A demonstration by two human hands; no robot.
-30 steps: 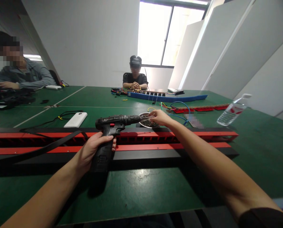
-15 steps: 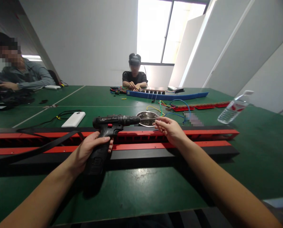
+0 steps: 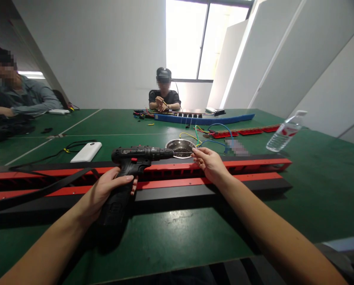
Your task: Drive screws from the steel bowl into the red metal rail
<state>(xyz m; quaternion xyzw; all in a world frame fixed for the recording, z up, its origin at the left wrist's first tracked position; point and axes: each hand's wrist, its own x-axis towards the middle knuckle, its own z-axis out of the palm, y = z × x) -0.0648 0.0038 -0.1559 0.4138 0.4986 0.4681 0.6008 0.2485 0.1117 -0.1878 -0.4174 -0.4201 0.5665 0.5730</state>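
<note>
left hand (image 3: 105, 190) grips drill (image 3: 135, 158) | right hand (image 3: 209, 163) pinched at drill's tip, contents unclear

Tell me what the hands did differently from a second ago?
The right hand pulled back from the metal bowl toward the drill's tip, fingers pinched as if on something tiny, too small to make out. The left hand kept its grip on the black drill, still pointing right over the red and black strip. The bowl, white power bank and bottle stayed put.

No text can be read: the markings on the cordless drill (image 3: 141, 153) and water bottle (image 3: 282, 132) label are too blurred
</note>
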